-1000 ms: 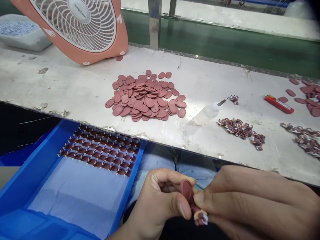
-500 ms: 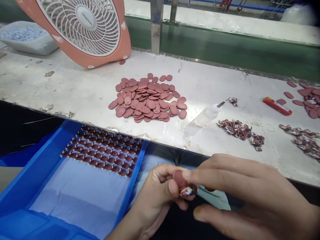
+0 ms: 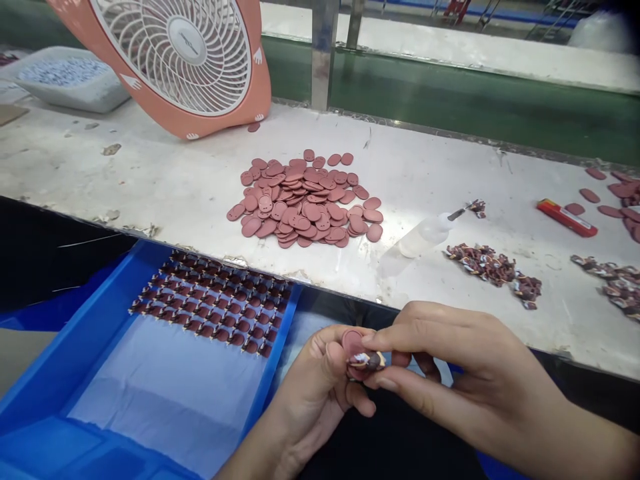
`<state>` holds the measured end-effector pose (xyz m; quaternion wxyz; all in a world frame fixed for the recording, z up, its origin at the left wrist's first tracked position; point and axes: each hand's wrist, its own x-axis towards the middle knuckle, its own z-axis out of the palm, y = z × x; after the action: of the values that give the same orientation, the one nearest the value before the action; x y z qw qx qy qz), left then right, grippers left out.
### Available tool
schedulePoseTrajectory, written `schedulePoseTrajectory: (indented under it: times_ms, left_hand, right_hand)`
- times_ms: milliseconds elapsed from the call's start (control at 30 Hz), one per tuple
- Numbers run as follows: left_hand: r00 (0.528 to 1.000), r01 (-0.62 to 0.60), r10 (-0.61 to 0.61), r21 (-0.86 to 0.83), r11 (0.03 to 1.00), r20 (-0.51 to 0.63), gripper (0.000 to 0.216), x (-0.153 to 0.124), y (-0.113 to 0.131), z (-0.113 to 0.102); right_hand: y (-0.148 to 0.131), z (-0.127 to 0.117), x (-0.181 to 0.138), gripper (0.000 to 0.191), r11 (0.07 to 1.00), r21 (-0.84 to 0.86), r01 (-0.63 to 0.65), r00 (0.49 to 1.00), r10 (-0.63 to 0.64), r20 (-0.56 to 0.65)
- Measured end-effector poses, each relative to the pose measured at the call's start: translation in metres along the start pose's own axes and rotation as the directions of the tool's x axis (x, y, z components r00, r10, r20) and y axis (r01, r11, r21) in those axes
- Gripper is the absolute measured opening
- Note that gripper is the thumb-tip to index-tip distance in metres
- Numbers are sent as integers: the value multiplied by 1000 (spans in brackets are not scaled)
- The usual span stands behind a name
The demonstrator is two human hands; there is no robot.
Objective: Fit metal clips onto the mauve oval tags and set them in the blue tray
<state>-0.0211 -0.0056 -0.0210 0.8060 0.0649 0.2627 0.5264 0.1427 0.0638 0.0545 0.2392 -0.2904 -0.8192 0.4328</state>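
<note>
Between the fingertips of my left hand (image 3: 320, 387) is a reddish-brown oval disc (image 3: 353, 342). A small painted figurine (image 3: 369, 361), brown with white and yellow parts, lies against the disc's lower part. My right hand (image 3: 450, 360) pinches the figurine and the disc edge from the right, thumb below and index finger above. Fingers hide some of both pieces. Beyond the hands, a heap of similar oval discs (image 3: 310, 200) lies on the white bench (image 3: 165, 173). Right of it are a translucent needle-tip bottle (image 3: 425, 235) lying tilted and a small pile of figurines (image 3: 485, 263).
A blue tray (image 3: 280, 340) at lower left holds rows of figurines on discs over a pale cloth (image 3: 170, 380). An orange fan (image 3: 195, 127) stands at the back, beside a tub of pale granules (image 3: 100, 97). A red box-like piece (image 3: 567, 218) and more discs lie right.
My right thumb and index finger have closed onto the figurine and disc; before, the thumb was apart from them. The camera view has shifted slightly left.
</note>
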Motion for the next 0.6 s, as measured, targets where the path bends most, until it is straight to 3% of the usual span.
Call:
schedulePoseTrajectory:
  times_ms: [133,200,233,300,367,467,600]
  left_hand:
    - [999,-21,19,44,999,40,57,2,5,-1]
    - [994,-87,92,87,992,-56,66,2,7,-2]
    - [974,-157,174,122,980,-143,63,1,8,-2]
    - [878,-313,371,225,923,-303,47,-3,9,-2]
    - [787,-399,500,321,859,-360,35,-7,9,0]
    - [772,-395,523,373,840,-361,32,-11,12,3]
    - [725,-384,529,379,842,-441,27,-12,18,7]
  right_hand:
    - [2,4,5,21,995,0,97,994,-97,-54]
    - [5,9,5,20,981,-102,166,976,-178,-122]
    - [7,12,5,19,966,-181,186,962,-216,-164]
    - [13,21,5,22,903,-371,217,924,-313,-220]
    - [21,31,5,27,826,-499,262,887,-410,-213]
    - [30,44,11,31,751,-550,364,844,-516,-147]
    - [30,61,26,28,731,-536,423,815,-565,-127]
